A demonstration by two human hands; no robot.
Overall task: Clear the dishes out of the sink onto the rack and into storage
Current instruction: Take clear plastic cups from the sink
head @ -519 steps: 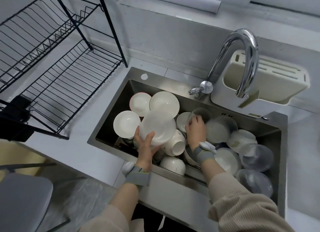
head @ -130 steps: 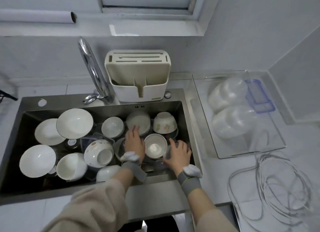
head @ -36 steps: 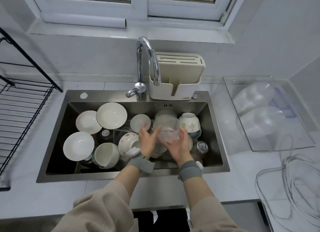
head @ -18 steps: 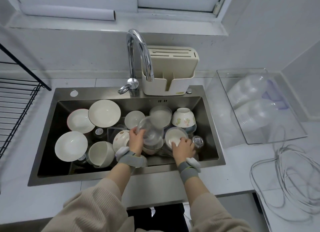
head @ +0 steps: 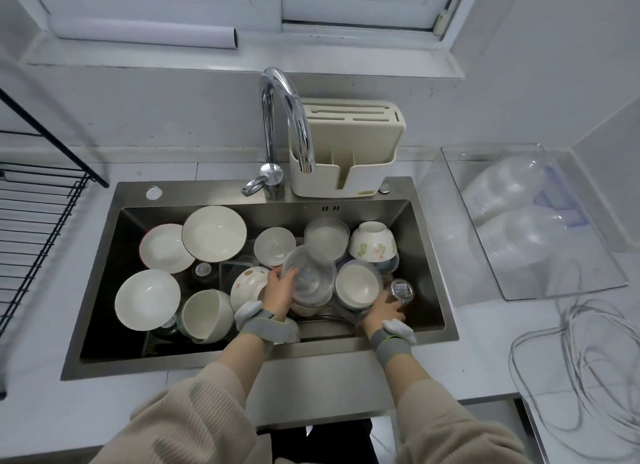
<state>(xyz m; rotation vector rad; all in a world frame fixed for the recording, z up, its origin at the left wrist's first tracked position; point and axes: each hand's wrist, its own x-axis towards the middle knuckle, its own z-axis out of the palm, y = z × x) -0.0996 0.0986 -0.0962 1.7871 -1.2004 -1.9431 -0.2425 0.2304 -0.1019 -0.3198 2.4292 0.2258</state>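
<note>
The steel sink (head: 194, 191) holds several white bowls and plates, such as a wide bowl (head: 214, 233) and a plate (head: 147, 299) on the left, and a floral bowl (head: 372, 247) at the back right. My left hand (head: 278, 292) grips the rim of a stack of clear plastic bowls (head: 310, 276), tilted over the middle of the sink. My right hand (head: 381, 311) reaches low at the front right, fingertips at a small clear cup (head: 401, 289); whether it grips the cup is hidden. A white bowl (head: 358, 283) sits between my hands.
A black wire dish rack (head: 34, 221) stands at the left. A clear storage box (head: 519, 292) with clear plastic bowls (head: 509, 190) sits on the right counter. The faucet (head: 284, 117) and a cream utensil holder (head: 346, 152) rise behind the sink. Loose cables (head: 588, 359) lie front right.
My right hand let go of the clear bowl stack, passed over the white bowl and dropped to the small clear cup at the front right. My left hand keeps the stack.
</note>
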